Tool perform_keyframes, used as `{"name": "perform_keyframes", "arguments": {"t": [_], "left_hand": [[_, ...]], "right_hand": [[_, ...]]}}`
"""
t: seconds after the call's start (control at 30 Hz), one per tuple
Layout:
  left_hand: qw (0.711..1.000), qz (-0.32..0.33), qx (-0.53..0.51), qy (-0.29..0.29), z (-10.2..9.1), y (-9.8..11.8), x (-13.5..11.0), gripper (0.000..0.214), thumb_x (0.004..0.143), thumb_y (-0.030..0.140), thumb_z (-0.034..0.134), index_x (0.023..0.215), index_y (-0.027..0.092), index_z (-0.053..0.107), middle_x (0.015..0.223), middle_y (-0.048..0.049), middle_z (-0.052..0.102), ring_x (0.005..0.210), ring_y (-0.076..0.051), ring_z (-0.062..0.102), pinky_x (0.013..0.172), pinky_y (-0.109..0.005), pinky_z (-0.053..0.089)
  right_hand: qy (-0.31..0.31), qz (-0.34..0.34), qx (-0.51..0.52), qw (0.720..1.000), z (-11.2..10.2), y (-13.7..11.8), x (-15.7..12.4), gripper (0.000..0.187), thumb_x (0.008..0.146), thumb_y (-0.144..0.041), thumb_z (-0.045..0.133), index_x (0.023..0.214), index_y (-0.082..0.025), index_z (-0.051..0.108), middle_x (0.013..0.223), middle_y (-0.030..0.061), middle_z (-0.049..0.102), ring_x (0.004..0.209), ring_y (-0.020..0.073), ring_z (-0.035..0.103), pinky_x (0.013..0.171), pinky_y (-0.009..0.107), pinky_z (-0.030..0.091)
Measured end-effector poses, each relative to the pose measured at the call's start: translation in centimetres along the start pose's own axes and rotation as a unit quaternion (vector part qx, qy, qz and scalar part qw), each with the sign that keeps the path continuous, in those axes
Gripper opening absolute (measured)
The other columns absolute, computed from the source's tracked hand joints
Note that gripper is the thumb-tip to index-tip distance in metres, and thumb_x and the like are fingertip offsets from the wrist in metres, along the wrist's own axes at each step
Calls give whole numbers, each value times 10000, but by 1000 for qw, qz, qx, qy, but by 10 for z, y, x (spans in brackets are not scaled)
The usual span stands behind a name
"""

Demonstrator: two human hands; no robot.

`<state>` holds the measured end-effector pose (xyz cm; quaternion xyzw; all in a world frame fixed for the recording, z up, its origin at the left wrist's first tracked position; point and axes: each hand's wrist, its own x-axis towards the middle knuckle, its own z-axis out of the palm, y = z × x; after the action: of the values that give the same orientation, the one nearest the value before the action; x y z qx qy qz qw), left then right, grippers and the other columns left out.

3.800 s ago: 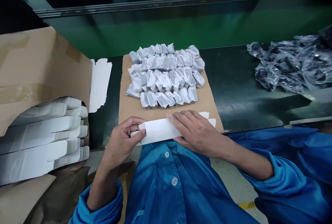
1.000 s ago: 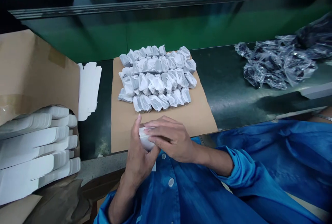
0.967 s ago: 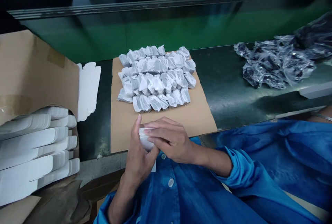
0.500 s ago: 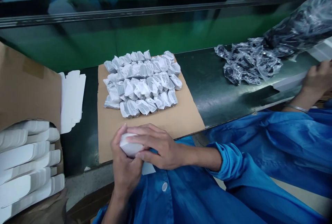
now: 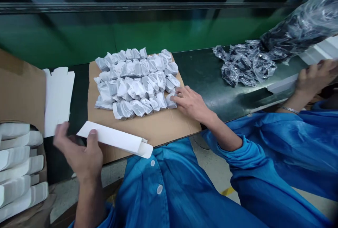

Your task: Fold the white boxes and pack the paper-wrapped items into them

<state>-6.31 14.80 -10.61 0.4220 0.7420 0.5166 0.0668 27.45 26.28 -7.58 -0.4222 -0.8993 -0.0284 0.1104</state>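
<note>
My left hand (image 5: 81, 150) has its fingers spread towards the left, with the thumb lying over one end of a long white carton (image 5: 113, 138). This carton lies slantwise over the front of a brown cardboard sheet (image 5: 155, 129), and its right end has an open flap. My right hand (image 5: 194, 105) has its fingertips closed on a small item wrapped in whitish film or paper (image 5: 171, 101), at the right end of the front row. Several similar wrapped items (image 5: 134, 83) stand in rows on the sheet.
Flat white cartons (image 5: 59, 94) lie on the dark bench at left, beside a cardboard box (image 5: 21, 90) holding several white cartons (image 5: 21, 175). Black items in clear plastic (image 5: 245, 62) are piled at right. A co-worker's hand (image 5: 314, 76) is by a pale carton piece (image 5: 282, 84).
My hands have parted from around the white carton. The left moved left and opened; the right moved up and right to the wrapped items. The carton now lies lengthwise, and the view has shifted.
</note>
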Motion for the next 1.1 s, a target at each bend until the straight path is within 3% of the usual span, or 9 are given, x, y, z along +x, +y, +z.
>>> {"name": "perform_keyframes", "arguments": {"t": [0.1, 0.2, 0.27, 0.37, 0.43, 0.57, 0.83, 0.97, 1.1], "left_hand": [[964, 185, 134, -138, -19, 6, -6, 784, 866, 411, 661, 1550, 265, 309, 1569, -120, 404, 1436, -354, 400, 1163, -566, 383], [832, 396, 174, -347, -25, 8, -6, 629, 954, 449, 508, 1540, 302, 332, 1500, -94, 513, 1417, -345, 435, 1167, -593, 338], [773, 463, 194, -389, -20, 9, -3, 524, 982, 446, 435, 1481, 289, 432, 1426, -104, 582, 1347, -355, 500, 1117, -593, 367], [777, 454, 247, -359, -11, 14, 1, 462, 984, 463, 414, 1351, 237, 581, 1191, -141, 682, 1072, -346, 623, 914, -504, 491], [788, 420, 292, -344, -5, 18, 1, 531, 983, 508, 381, 1333, 174, 599, 1081, -176, 679, 964, -349, 621, 813, -479, 509], [785, 417, 296, -349, 7, 24, -7, 620, 971, 547, 353, 1430, 164, 516, 1280, -229, 603, 1074, -404, 593, 834, -527, 505], [760, 462, 238, -390, 12, 26, -13, 494, 903, 148, 426, 1236, 415, 675, 1433, -105, 549, 1145, -359, 592, 809, -461, 471], [770, 459, 212, -390, 6, 31, -15, 414, 884, 99, 464, 1002, 361, 762, 1413, -93, 553, 1112, -334, 587, 824, -454, 445], [774, 448, 200, -400, 3, 35, -17, 349, 909, 104, 490, 969, 311, 765, 1425, -111, 529, 1189, -331, 548, 875, -453, 436]], "right_hand": [[-61, 27, 157, 985, -18, 8, -6, 177, 934, -287, 627, 1078, -184, 626, 1185, 110, 639, 1057, 250, 589, 808, 324, 466], [-193, 23, 267, 944, -30, 13, -7, 212, 958, -325, 606, 1107, -176, 634, 1013, 52, 707, 881, 193, 647, 739, 279, 460], [-185, 65, 228, 954, -32, 11, -8, 253, 990, -316, 542, 1177, -175, 639, 1080, 76, 706, 951, 215, 656, 775, 294, 469], [-80, 143, 120, 979, -28, 4, -16, 341, 1000, -328, 512, 1291, -173, 598, 1216, 127, 658, 1121, 274, 614, 860, 356, 490], [-67, 109, 106, 986, -22, -1, -24, 408, 976, -355, 562, 1339, -169, 564, 1272, 135, 634, 1164, 288, 587, 915, 396, 499], [-63, 74, 101, 990, -4, -7, -37, 467, 953, -296, 589, 1387, -135, 521, 1297, 155, 636, 1151, 300, 576, 945, 461, 507], [26, 66, 182, 981, 6, -6, -45, 407, 858, -181, 589, 1261, -125, 590, 1154, 129, 696, 1002, 267, 614, 860, 416, 522], [27, 95, 120, 988, 4, -15, -48, 396, 867, -169, 583, 1258, -107, 591, 1185, 165, 683, 1047, 324, 594, 846, 477, 511], [38, 56, 296, 953, -2, -48, -44, 374, 867, -148, 624, 1240, -140, 597, 1155, 122, 690, 1051, 244, 638, 897, 399, 547]]}}
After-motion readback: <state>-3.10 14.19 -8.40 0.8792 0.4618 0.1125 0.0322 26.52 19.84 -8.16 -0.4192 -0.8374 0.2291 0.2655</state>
